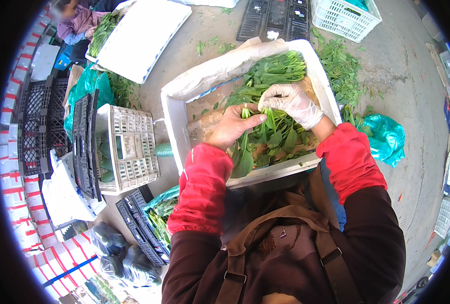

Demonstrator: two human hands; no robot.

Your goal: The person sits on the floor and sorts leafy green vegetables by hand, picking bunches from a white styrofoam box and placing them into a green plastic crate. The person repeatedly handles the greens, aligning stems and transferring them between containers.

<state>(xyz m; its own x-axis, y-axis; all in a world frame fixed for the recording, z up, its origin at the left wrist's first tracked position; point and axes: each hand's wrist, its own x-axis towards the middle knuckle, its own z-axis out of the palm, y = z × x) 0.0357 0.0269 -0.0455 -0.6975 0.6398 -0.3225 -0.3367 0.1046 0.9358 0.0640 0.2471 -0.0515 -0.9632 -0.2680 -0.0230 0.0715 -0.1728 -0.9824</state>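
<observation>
In the head view my bare left hand (234,123) pinches a few stems of leafy greens (242,163), whose leaves hang down over the near edge of a white foam box (173,131). Close beside it on the right, my right hand (289,103), in a thin translucent glove, has its fingertips closed on the stems of more greens (270,131). Both hands are above the box. Inside, behind the right hand, lies a bundle of greens (278,68) with its stems to the right. Paper lining (232,64) covers the box's far wall.
Loose greens (335,68) and a green plastic bag (384,138) lie on the floor to the right. A white plastic crate (133,148) stands left, near black folded crates (86,144). Another white crate (344,19) is at the back. A person (76,22) is at upper left.
</observation>
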